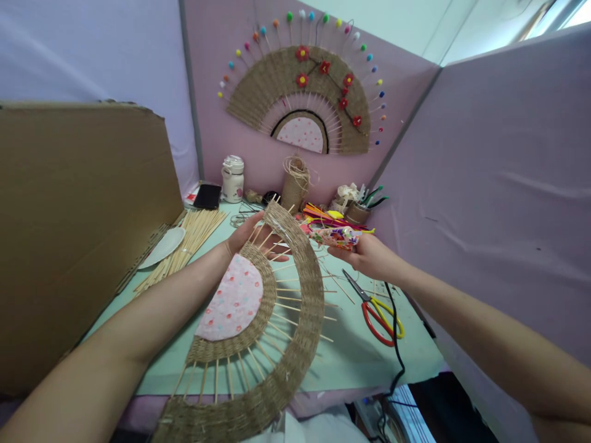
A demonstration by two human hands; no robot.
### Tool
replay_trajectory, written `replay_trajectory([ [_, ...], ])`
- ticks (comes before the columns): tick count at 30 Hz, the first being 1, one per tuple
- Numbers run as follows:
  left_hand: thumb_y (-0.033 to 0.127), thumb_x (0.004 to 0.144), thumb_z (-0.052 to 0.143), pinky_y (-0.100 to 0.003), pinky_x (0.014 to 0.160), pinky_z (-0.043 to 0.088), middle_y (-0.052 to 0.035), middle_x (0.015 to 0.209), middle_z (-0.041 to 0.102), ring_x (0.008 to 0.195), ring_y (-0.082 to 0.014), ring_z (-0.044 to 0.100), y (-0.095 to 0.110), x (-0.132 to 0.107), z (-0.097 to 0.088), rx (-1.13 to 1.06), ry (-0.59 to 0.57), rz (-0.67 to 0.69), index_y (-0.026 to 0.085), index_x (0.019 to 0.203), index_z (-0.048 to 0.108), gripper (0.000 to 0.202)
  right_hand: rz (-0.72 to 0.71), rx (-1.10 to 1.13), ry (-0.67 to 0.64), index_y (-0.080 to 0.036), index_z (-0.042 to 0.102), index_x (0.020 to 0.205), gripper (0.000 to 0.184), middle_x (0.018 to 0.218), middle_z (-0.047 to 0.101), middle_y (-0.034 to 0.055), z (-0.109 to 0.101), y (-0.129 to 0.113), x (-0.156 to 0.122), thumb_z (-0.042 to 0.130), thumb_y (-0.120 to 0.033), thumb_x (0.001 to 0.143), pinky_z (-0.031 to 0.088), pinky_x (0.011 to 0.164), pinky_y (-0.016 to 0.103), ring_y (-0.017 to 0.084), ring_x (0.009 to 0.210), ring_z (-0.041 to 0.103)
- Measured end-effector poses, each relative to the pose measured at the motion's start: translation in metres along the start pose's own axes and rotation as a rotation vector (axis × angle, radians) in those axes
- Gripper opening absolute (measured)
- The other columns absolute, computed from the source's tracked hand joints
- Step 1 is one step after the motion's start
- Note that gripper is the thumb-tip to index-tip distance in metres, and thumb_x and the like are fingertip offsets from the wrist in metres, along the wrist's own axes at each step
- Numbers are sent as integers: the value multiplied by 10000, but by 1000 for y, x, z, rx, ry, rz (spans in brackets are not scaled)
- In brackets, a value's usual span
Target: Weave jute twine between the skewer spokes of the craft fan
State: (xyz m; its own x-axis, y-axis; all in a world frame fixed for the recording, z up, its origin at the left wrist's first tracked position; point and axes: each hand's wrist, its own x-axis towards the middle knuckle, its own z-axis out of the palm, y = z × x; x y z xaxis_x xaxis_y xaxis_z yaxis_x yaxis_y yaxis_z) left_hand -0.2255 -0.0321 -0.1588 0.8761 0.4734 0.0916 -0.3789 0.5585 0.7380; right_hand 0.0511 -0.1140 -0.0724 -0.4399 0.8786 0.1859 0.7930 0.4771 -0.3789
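My left hand (261, 239) reaches behind the far end of a woven fan (310, 289) and grips it, fingers partly hidden by its sticks. Two bands of twine are woven across thin bamboo sticks, and a half-circle of pink dotted cloth (234, 298) covers the fan's centre. The fan is tilted, its near end hanging by the table's front edge. In my right hand (364, 253) is a flower-patterned hot glue gun (336, 237), its nozzle pointing left near the outer woven band. Whether the nozzle touches the band, I cannot tell.
Scissors (377, 311) and a black cord (396, 344) lie on the right. Bamboo sticks (194, 237) and a white plate (164, 247) sit left, beside a cardboard panel (83, 234). Behind stand a twine spool (295, 187) and a white bottle (233, 178). A finished fan (258, 86) hangs above.
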Motion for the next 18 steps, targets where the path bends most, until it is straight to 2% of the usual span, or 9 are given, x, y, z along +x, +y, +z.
replay_trajectory([
  [5, 588, 810, 452, -468, 893, 461, -161, 1183, 640, 1096, -339, 589, 2, 0, -3, -5, -41, -6, 128, 1307, 523, 682, -31, -72, -32, -174, 697, 995, 388, 699, 645, 25, -7, 1, 1, 497, -476, 857, 394, 563, 236, 151, 619, 521],
  [9, 591, 813, 442, -458, 870, 472, -169, 1172, 641, 1106, -342, 579, 1, 0, -2, -7, -55, 0, 118, 1305, 524, 687, -39, -139, -41, -182, 699, 970, 372, 685, 633, 16, -11, 1, 0, 475, -464, 875, 370, 547, 232, 137, 593, 503],
  [18, 589, 821, 441, -448, 844, 485, -164, 1119, 660, 1033, -326, 615, 1, 0, 1, -7, -59, 15, 113, 1274, 552, 667, -54, -150, -55, -208, 695, 1032, 350, 762, 673, 15, -9, 2, 3, 482, -440, 880, 400, 577, 240, 140, 621, 532],
])
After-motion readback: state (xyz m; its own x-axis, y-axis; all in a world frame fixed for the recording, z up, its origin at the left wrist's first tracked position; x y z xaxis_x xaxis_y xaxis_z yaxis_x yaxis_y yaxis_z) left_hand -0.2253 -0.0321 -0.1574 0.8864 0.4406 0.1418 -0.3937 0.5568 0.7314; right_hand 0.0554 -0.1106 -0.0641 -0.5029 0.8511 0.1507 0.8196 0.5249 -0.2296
